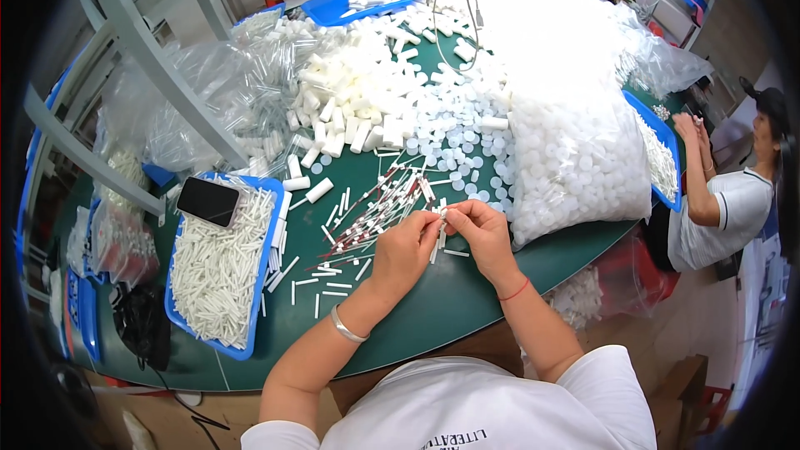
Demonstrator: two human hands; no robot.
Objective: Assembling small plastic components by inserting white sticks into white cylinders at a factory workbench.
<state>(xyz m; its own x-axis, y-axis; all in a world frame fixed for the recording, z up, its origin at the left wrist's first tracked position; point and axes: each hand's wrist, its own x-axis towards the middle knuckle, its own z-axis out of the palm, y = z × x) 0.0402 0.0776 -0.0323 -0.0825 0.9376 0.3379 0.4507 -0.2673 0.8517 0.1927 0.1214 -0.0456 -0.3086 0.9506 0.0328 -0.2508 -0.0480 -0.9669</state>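
Note:
My left hand (403,252) and my right hand (485,240) meet above the near part of the green table (417,317). Thumbs and fingers of both are pinched together around a small white piece (442,213), mostly covered by the fingertips, so its exact kind does not show. Just beyond and to the left of my hands lies a loose pile of thin dark-red sticks (367,212) mixed with short white tubes. Several more white tubes (333,287) are scattered on the table beside my left wrist.
A blue tray (271,258) full of white tubes stands at left, a black phone (208,201) resting on it. Farther off are white foam cylinders (358,92), translucent discs (454,133) and a bulging clear bag (575,158). A grey frame (167,58) rises at left. Another person (725,192) works at right.

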